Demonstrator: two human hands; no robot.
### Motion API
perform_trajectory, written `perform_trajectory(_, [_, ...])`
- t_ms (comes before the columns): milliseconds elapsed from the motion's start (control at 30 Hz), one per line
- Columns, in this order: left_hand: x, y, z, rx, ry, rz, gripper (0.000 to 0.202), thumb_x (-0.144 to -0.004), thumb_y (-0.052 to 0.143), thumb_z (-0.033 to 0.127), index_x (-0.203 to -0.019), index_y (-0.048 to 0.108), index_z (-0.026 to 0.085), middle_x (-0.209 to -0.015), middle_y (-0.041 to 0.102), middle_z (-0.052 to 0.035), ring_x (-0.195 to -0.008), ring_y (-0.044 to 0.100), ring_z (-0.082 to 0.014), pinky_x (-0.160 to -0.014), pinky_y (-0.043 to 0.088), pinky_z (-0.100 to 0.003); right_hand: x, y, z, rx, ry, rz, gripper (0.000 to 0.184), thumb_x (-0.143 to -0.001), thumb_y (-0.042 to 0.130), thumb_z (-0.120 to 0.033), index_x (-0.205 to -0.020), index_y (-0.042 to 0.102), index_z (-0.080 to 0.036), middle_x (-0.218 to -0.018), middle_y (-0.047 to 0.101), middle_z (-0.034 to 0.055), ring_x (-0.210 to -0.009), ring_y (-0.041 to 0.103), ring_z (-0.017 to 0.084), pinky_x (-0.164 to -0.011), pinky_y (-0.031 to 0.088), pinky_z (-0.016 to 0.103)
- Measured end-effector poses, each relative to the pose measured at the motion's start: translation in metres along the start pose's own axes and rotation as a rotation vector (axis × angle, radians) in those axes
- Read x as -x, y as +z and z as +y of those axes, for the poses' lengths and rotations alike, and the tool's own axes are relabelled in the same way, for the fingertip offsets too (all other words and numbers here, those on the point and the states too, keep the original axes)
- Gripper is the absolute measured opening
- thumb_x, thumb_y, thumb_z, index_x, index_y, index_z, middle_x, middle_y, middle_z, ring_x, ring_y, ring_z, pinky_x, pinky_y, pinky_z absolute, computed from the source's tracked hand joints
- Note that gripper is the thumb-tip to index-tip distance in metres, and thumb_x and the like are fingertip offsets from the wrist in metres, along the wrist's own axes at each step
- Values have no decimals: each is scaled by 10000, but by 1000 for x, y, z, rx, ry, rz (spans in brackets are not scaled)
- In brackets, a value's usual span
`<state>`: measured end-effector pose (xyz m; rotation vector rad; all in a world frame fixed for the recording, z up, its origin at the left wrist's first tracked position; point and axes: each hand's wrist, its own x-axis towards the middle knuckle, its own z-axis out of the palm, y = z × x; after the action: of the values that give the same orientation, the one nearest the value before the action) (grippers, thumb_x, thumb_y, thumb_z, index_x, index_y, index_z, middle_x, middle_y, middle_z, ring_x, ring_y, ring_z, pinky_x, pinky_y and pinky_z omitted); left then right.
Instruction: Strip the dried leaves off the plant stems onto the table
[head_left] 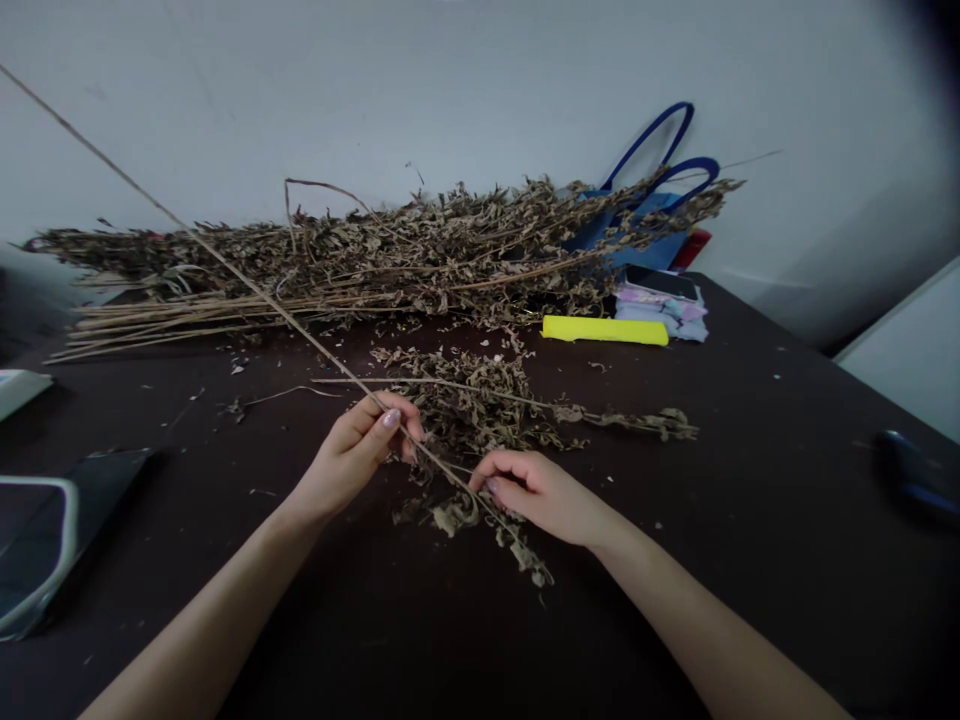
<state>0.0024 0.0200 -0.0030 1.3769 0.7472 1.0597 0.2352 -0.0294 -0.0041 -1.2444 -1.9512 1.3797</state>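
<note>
A long thin dried stalk (225, 262) runs from the upper left down to the table centre, with dry leaves clinging to its lower end (517, 545). My left hand (360, 450) pinches the stalk where its bare part ends. My right hand (536, 492) is closed round the same stalk lower down, among the leaves. Just behind both hands lies a small heap of stripped dry leaves and twigs (480, 400) on the dark table (750, 520).
A big bundle of dried leafy stalks (375, 255) lies along the back of the table. A yellow bar-shaped object (604, 330), folded cloths (664, 305) and a blue bag (652, 215) sit at the back right. A tablet-like device (37, 545) lies at the left edge.
</note>
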Motion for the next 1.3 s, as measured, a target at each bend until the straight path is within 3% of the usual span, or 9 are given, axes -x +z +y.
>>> perform_trajectory(300, [0, 3, 1, -19, 14, 19, 133, -864, 494, 272, -864, 582, 173, -765, 598, -47, -613, 539, -123, -583, 457, -248, 0, 7, -2, 120, -25, 94, 246, -849, 368, -143, -943, 587, -203, -602, 452, -39, -474, 327, 75, -477, 252, 209])
perform_trajectory(633, [-5, -7, 5, 136, 67, 106, 91, -844, 538, 259, -839, 588, 182, -731, 591, -24, -594, 524, -103, -558, 449, -220, -1, 1, 1, 160, -11, 145, 251, -875, 345, -162, -920, 589, -202, -714, 544, 0, -540, 409, 88, -515, 294, 225])
perform_trajectory(933, [-7, -18, 5, 131, 117, 150, 88, -841, 550, 247, -850, 594, 171, -748, 606, -27, -599, 526, -97, -590, 454, -214, 3, -12, -3, 205, -18, 148, 253, -926, 315, -226, -995, 558, -214, -597, 429, -39, -484, 361, 87, -480, 280, 223])
perform_trajectory(1033, [-9, -23, 5, 151, 135, 167, 94, -839, 555, 246, -845, 589, 159, -735, 599, -24, -590, 524, -90, -579, 454, -204, 2, -21, 4, 220, -23, 214, 259, -933, 322, -264, -980, 570, -207, -599, 446, -29, -504, 405, 92, -508, 320, 228])
perform_trajectory(1200, [-12, -31, 8, 199, 189, 195, 109, -820, 586, 261, -843, 583, 155, -699, 581, -11, -575, 519, -86, -558, 452, -195, -2, -35, 25, 250, 13, 430, 279, -933, 319, -312, -945, 576, -203, -650, 488, -7, -552, 460, 107, -543, 372, 246])
perform_trajectory(1300, [-12, -31, 9, 205, 181, 184, 110, -820, 587, 262, -842, 581, 154, -711, 585, -14, -582, 521, -85, -565, 452, -191, -2, -34, 25, 336, -9, 450, 261, -926, 350, -309, -1037, 569, -218, -753, 554, 22, -668, 534, 139, -630, 427, 282])
